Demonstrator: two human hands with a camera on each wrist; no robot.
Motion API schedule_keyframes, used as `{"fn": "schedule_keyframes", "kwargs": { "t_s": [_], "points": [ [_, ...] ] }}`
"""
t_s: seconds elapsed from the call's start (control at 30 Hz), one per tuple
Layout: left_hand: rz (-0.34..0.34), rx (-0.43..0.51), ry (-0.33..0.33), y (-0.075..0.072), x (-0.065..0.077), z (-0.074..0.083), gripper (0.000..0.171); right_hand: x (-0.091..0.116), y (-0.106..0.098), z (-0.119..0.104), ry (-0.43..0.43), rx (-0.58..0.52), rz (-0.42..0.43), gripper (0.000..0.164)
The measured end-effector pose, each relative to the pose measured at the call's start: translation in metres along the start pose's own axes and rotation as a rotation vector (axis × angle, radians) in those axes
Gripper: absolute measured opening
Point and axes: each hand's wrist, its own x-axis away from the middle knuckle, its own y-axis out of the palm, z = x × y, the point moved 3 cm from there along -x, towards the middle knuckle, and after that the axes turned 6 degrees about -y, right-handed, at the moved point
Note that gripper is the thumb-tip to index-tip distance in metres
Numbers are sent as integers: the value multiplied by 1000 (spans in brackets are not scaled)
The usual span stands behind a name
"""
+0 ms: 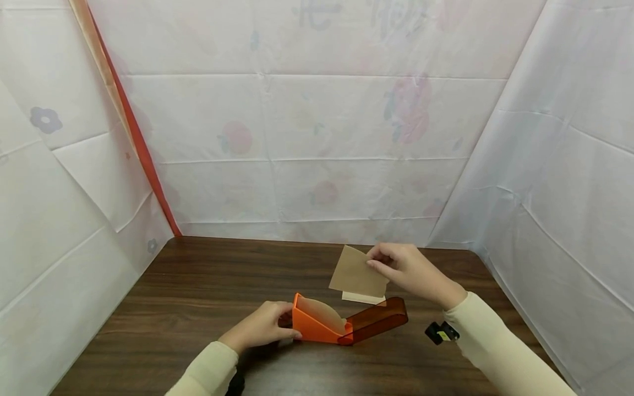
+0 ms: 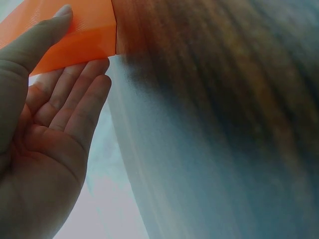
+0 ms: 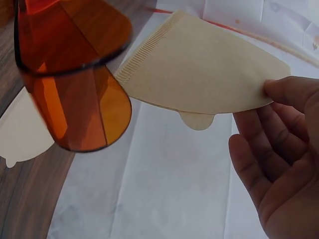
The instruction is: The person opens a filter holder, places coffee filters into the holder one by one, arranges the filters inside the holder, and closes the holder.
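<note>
My left hand (image 1: 262,324) holds the back end of an orange coffee filter holder (image 1: 312,328) on the table; in the left wrist view the thumb (image 2: 50,32) lies on one face, the fingers on another side. Tan paper filters (image 1: 322,312) stand inside it. Its see-through amber lid (image 1: 378,320) is swung out to the right. Between thumb and fingers, my right hand (image 1: 403,269) pinches a brown paper coffee filter (image 1: 358,270) above the table, beyond the holder. The right wrist view shows the filter's (image 3: 204,67) crimped edge and small tab. Another paper filter (image 3: 22,132) lies on the table.
The dark wood-grain table (image 1: 208,280) is bounded by a white patterned sheet (image 1: 317,192) at the back and hanging sheets at both sides. A red strip (image 1: 143,154) runs down the back left corner. A small black device (image 1: 442,333) sits by the right wrist.
</note>
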Motion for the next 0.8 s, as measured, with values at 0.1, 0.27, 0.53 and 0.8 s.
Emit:
{"fn": "schedule_keyframes", "kwargs": {
  "t_s": [0.1,0.27,0.53,0.8],
  "points": [
    [-1,2,1,-1,1,1,33,1,1,-3,4,-9,-13,4],
    [-4,6,-2,0,1,1,33,3,4,-6,22,-37,-32,4],
    [-6,2,-10,0,0,-1,35,3,9,-10,-17,-60,-36,3],
    [-9,2,-17,0,-1,-1,35,4,18,-13,-24,-104,-72,4]
  ]
}}
